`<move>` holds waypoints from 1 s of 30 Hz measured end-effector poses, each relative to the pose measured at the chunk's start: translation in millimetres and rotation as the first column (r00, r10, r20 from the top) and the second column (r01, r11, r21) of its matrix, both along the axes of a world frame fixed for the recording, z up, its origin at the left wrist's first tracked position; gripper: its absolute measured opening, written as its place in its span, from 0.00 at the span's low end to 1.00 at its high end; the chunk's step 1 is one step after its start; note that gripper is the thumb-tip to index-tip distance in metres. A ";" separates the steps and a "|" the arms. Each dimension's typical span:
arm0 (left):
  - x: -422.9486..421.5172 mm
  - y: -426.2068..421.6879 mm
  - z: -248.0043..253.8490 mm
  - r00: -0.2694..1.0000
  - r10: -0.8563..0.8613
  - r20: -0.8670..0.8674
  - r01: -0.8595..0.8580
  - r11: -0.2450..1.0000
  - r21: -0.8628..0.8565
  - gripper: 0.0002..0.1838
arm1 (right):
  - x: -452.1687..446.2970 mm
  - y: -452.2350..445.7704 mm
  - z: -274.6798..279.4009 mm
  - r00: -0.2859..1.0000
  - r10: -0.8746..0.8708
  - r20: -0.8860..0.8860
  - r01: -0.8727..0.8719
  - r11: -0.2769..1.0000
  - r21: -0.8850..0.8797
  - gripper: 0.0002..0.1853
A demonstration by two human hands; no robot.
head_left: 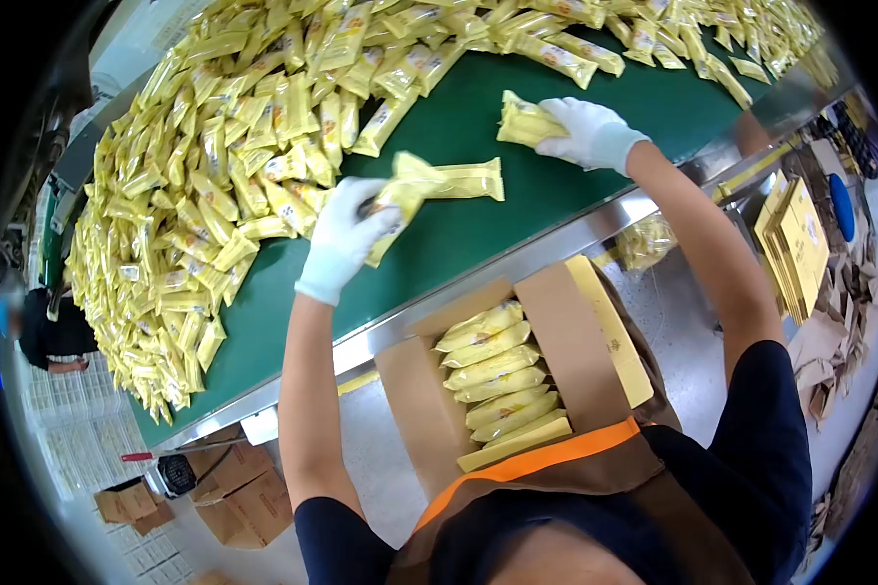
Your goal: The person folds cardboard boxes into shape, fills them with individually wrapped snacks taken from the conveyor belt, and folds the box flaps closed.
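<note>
My left hand [344,234], in a white glove, is closed around a yellow wrapped packet [396,216] that is tilted over the green work surface [439,249]. Another yellow packet [473,181] lies just to its right, partly behind the held one; I cannot tell whether they touch. Farther right, my gloved right hand [587,134] grips a yellow packet [525,121] by its right side, and its fingertips are partly hidden. A large heap of similar packets [263,107] spreads behind and to the left of both hands.
Below the table's metal edge [449,292], an open carton [408,409] holds a row of several yellow packets [498,370]. Folded yellow cartons [795,249] stand at right. Brown boxes [249,502] sit on the floor at lower left. Another person [57,327] is at far left.
</note>
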State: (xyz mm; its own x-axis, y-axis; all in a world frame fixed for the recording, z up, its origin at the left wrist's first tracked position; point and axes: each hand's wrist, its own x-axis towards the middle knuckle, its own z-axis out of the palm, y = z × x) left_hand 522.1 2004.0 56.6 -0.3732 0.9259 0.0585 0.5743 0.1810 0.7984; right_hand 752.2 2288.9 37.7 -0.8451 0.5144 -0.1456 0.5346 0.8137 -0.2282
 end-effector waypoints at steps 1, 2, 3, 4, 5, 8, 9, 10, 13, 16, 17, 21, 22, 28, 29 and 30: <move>6.8 17.9 7.7 0.960 -0.144 -0.240 0.152 0.988 0.017 0.20 | 0.9 -3.3 4.1 1.000 -0.012 0.012 0.013 1.000 -0.021 0.38; 18.0 36.5 16.8 0.963 -0.192 -0.188 0.187 0.981 -0.047 0.21 | 0.9 -2.6 3.9 1.000 -0.012 0.012 0.012 1.000 -0.023 0.38; 10.7 52.3 2.0 0.883 -0.291 -0.367 0.279 0.956 -0.088 0.20 | 1.1 -1.9 3.2 1.000 -0.010 0.012 0.010 1.000 -0.028 0.38; 12.4 61.1 1.4 0.881 -0.324 -0.345 0.259 0.940 -0.221 0.20 | 2.3 -4.0 7.0 1.000 0.009 0.018 -0.009 1.000 -0.024 0.38; 15.0 67.9 1.1 0.878 -0.355 -0.321 0.237 0.905 -0.352 0.21 | 4.4 -7.8 11.4 0.999 0.026 0.022 -0.026 0.999 -0.022 0.37; 18.9 49.8 -12.4 0.802 -0.339 -0.492 0.239 0.936 -0.257 0.24 | 19.8 -14.5 21.4 0.994 0.097 -0.047 -0.084 0.971 0.224 0.34; 26.5 44.2 -10.1 0.764 -0.343 -0.547 0.243 0.937 -0.250 0.25 | 24.3 -18.3 19.2 0.988 0.137 -0.069 -0.106 0.935 0.338 0.33; 37.5 39.6 -5.5 0.802 -0.310 -0.510 0.198 0.944 -0.263 0.28 | 28.8 -22.5 10.8 0.984 0.132 -0.118 -0.076 0.917 0.392 0.31; 62.5 35.6 -1.3 0.832 -0.241 -0.500 0.122 0.958 -0.259 0.35 | 36.9 -26.6 -9.7 0.966 0.177 -0.187 -0.103 0.931 0.350 0.30; 62.6 31.6 -20.9 0.734 -0.212 -0.645 0.119 0.976 -0.184 0.42 | 45.6 -47.4 16.4 0.953 0.053 -0.299 -0.063 0.998 -0.024 0.36; 62.3 31.5 -19.6 0.757 -0.215 -0.617 0.071 0.966 -0.250 0.42 | 49.2 -61.6 33.4 0.931 0.009 -0.364 -0.066 0.988 -0.143 0.38; 49.3 5.1 -27.6 0.861 -0.044 -0.506 -0.046 0.985 -0.165 0.39 | 62.4 -136.4 68.3 0.744 0.467 -0.478 -0.599 0.783 -0.168 0.36; 56.2 -3.5 -11.8 0.965 0.002 -0.262 -0.014 0.999 -0.045 0.37 | 62.5 -166.8 71.9 0.731 0.617 -0.293 -0.670 0.730 -0.134 0.32; 103.3 -55.5 68.0 0.795 -0.012 0.607 -0.034 0.997 0.064 0.31 | 67.4 -276.1 -1.8 0.605 0.794 0.053 -0.770 0.601 -0.215 0.29; 116.4 -59.9 70.0 0.775 -0.059 0.629 0.009 0.997 0.083 0.32 | 76.7 -275.4 -4.2 0.601 0.796 -0.079 -0.798 0.591 -0.119 0.28; 121.6 -65.2 63.2 0.705 -0.090 0.704 0.054 0.996 0.073 0.32 | 88.9 -268.6 -2.8 0.579 0.789 -0.207 -0.808 0.588 -0.017 0.28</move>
